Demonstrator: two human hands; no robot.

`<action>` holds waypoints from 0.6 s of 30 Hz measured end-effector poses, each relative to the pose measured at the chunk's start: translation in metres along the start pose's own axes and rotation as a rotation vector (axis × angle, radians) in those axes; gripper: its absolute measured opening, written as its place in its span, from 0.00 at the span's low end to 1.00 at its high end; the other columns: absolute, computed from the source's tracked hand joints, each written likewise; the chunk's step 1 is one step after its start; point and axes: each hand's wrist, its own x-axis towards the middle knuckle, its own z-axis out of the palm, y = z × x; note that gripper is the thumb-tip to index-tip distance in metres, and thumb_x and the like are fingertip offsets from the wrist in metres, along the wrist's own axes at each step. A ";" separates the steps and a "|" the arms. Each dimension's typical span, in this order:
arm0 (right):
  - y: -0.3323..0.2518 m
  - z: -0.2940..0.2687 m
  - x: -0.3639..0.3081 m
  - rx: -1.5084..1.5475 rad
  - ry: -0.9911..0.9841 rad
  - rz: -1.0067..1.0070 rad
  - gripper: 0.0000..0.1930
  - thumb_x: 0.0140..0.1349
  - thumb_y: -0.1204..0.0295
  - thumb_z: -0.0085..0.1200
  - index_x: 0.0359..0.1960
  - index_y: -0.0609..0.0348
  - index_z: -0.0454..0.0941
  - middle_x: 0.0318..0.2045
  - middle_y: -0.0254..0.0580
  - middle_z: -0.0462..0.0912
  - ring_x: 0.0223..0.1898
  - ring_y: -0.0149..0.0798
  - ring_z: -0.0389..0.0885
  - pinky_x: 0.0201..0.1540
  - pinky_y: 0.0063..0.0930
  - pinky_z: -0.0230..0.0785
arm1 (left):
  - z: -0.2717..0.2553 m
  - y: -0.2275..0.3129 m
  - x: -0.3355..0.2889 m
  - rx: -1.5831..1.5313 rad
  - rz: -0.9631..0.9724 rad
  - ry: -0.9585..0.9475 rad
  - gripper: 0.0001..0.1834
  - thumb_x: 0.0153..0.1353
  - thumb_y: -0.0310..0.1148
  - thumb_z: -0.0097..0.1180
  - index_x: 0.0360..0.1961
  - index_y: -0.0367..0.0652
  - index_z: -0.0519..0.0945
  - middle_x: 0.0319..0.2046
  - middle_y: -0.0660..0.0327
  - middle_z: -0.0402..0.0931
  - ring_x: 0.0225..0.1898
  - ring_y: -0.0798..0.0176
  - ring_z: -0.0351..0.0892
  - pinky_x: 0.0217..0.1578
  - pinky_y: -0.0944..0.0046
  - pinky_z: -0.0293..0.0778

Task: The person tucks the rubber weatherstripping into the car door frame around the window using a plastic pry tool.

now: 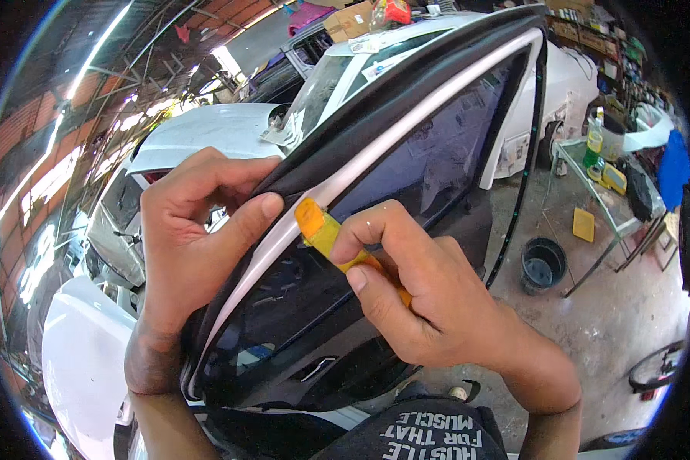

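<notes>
A car door stands before me, with a white painted window frame [372, 153], a dark window pane [437, 161] and a black rubber seal [383, 96] along its edge. My left hand [184, 222] pinches that seal between thumb and fingers on the left side of the frame. Closed in my right hand [429, 295] is a flat yellow tool [328, 236] with a rounded orange end; its exact kind does not show. The orange end lies at the white frame, close to my left thumb. Below the pane, a door handle [316, 369] shows on the dark inner panel.
Behind the door is a white car [195, 126] with papers on it. On the right, a metal-framed table [590, 180] carries a green bottle [593, 142] and other items. A black bucket [543, 264] and a yellow flat piece [583, 225] are near its legs.
</notes>
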 end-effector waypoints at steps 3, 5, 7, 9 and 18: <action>0.003 0.000 0.006 -0.074 0.001 -0.029 0.07 0.68 0.76 0.48 0.46 0.59 0.68 0.18 0.35 0.71 0.19 0.24 0.69 0.24 0.22 0.59 | 0.003 0.000 0.002 -0.023 0.040 0.003 0.14 0.54 0.23 0.67 0.44 0.36 0.84 0.31 0.63 0.79 0.31 0.75 0.76 0.34 0.74 0.71; -0.005 0.000 0.007 -0.056 -0.017 0.044 0.07 0.68 0.76 0.48 0.46 0.59 0.68 0.18 0.34 0.70 0.19 0.24 0.69 0.24 0.22 0.60 | 0.002 -0.005 0.002 -0.026 0.077 -0.014 0.14 0.54 0.23 0.67 0.43 0.36 0.85 0.30 0.63 0.78 0.29 0.75 0.74 0.32 0.74 0.70; -0.012 0.000 0.011 -0.043 -0.030 0.122 0.07 0.68 0.76 0.48 0.45 0.58 0.67 0.18 0.34 0.70 0.18 0.24 0.69 0.23 0.23 0.60 | 0.000 -0.007 0.004 -0.038 0.085 -0.008 0.13 0.54 0.24 0.67 0.42 0.37 0.86 0.29 0.63 0.78 0.28 0.75 0.73 0.30 0.74 0.69; -0.015 0.001 0.014 -0.026 -0.046 0.212 0.06 0.68 0.77 0.47 0.44 0.58 0.67 0.17 0.36 0.70 0.17 0.28 0.72 0.22 0.25 0.61 | -0.004 -0.008 0.005 -0.039 0.054 -0.094 0.16 0.54 0.25 0.68 0.45 0.35 0.85 0.31 0.62 0.78 0.32 0.73 0.75 0.37 0.73 0.70; -0.013 0.016 0.014 -0.219 0.087 0.026 0.05 0.68 0.77 0.46 0.43 0.59 0.66 0.18 0.38 0.73 0.15 0.34 0.74 0.20 0.27 0.61 | -0.002 -0.011 0.010 -0.051 0.059 -0.125 0.16 0.53 0.27 0.69 0.45 0.35 0.84 0.33 0.62 0.78 0.34 0.73 0.76 0.40 0.71 0.71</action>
